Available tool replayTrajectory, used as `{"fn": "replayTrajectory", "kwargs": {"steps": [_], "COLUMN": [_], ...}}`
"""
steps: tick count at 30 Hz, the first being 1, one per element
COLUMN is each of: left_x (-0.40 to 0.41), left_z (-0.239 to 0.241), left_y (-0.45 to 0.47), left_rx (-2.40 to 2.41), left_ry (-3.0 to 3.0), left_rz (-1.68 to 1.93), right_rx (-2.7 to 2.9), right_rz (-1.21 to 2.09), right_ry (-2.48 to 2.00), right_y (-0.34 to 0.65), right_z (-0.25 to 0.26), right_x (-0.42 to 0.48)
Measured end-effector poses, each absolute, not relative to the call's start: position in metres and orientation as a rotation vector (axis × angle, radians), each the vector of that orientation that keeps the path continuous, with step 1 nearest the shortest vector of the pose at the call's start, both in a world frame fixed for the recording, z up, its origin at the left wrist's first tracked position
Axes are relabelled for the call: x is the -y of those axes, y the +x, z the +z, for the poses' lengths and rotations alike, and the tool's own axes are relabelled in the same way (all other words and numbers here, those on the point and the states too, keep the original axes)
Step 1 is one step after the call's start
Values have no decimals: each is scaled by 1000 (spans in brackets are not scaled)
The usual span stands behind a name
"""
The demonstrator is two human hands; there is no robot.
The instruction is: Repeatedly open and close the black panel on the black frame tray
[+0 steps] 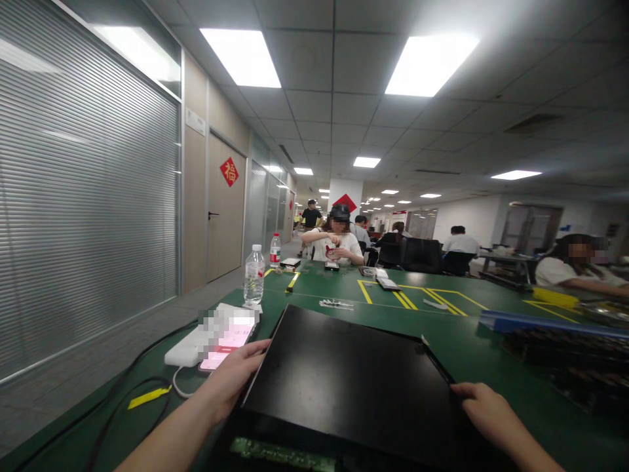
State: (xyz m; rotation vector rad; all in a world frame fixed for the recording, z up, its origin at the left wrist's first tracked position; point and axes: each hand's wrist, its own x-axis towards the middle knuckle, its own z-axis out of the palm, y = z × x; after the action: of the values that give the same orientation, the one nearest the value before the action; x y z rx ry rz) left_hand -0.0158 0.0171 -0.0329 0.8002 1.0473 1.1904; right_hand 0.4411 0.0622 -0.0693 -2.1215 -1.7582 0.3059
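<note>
Black case point(354, 373), broad and flat-topped, sits between a person's two bare hands at a green table point(177, 426), nearer the wearer than the clear bottle point(254, 278) and mostly to its right; whether it rests on the tabletop or is raised cannot be told, its underside being out of sight. From left to right, its long left edge, nearer than the bottle, looks straight and firm enough to take a grip; the smooth top likely offers fingers little purchase; a green board point(282, 455) showing at the near side, probably circuitry and fragile, is best kept clear of fingers; and the right edge, well right of the bottle, gives a matching hold. It looks stiff, and probably heavy enough to favor two hands, though its weight is a guess. The left hand point(238, 370), directly nearer than the bottle and beside a pink-lit phone point(228, 346), grasps the left edge with fingers partly curled. The right hand point(484, 401), far to the bottle's right and nearer, grips the opposite edge, thumb side uppermost, its remaining fingers mostly hidden.
</note>
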Motion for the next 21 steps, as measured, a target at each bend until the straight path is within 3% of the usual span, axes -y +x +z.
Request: {"fn": "replayTrajectory", "kwargs": {"steps": [21], "left_x": [-16], "left_z": [-32], "left_y": [-19], "left_rx": [-1006], "left_ry": [949], "left_rz": [1180], "right_rx": [1781], "right_rz": [289], "right_ry": [-2084], "right_y": [446], "right_z": [-76], "right_x": [-66]}}
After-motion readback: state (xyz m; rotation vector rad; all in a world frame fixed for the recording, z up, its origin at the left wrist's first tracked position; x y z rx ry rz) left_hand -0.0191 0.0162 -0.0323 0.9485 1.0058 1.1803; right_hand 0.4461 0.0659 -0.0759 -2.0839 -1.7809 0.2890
